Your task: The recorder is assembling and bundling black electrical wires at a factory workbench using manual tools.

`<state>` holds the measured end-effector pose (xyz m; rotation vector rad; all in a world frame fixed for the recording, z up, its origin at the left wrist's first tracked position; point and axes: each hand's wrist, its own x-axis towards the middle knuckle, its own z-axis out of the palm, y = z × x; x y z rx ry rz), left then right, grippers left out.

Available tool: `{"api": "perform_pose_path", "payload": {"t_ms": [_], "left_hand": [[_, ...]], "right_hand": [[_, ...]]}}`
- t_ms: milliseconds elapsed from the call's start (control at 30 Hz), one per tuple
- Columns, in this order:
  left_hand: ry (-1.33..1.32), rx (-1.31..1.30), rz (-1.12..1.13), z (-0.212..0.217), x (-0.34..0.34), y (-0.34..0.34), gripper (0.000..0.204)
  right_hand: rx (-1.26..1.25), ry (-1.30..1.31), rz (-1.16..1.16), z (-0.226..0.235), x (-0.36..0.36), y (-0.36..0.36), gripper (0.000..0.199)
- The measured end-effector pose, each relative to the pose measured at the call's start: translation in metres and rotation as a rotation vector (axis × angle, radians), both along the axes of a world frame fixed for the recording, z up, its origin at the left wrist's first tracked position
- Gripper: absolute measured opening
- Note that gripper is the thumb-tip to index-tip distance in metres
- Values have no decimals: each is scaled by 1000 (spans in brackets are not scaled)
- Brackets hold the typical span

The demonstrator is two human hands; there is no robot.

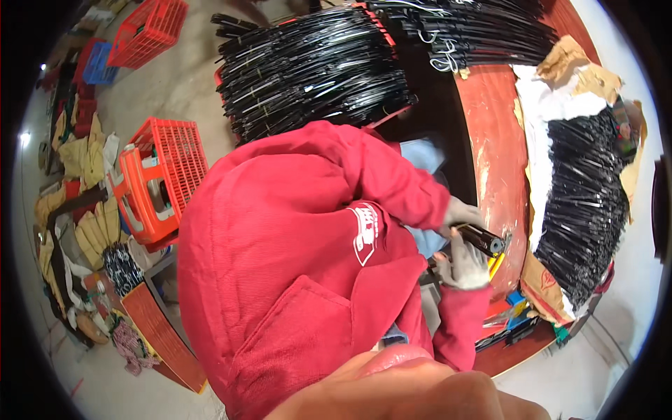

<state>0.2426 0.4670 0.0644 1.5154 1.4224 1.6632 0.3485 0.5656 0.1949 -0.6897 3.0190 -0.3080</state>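
My left hand (462, 214), in a pale grey work glove, is closed around a short black tube (480, 239) with a round grey end. Just below it, my right hand (465, 266), gloved too, has its fingers against the tube's near side. The tube is tilted, its grey end pointing toward the lower right. Part of it is hidden by the gloves. Right beside the tube is a small yellow piece (496, 266); what it belongs to cannot be made out. Both hands are at the edge of a red-brown worktop (493, 133).
Large bundles of thin black rods (315, 70) lie stacked at the top, with more black rods (483, 31) beside them. A heap of black parts (581, 210) sits in torn paper wrapping at right. Red plastic crates (164, 178) and a wooden board (162, 336) stand at left.
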Motion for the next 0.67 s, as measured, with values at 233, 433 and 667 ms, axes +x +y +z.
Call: {"api": "perform_pose_path", "payload": {"t_ms": [233,433,667], "left_hand": [[-384,29,503,105,-38,-64,30],[497,-53,1090,131,-110,-129,28],[516,-1376,789,-88,-151,-209,60]], "right_hand": [[-469,269,-265,-14,-7,1,39],[-328,212,-659,-39,-7,59,31],[-573,407,-1190,-72,10,124,24]]}}
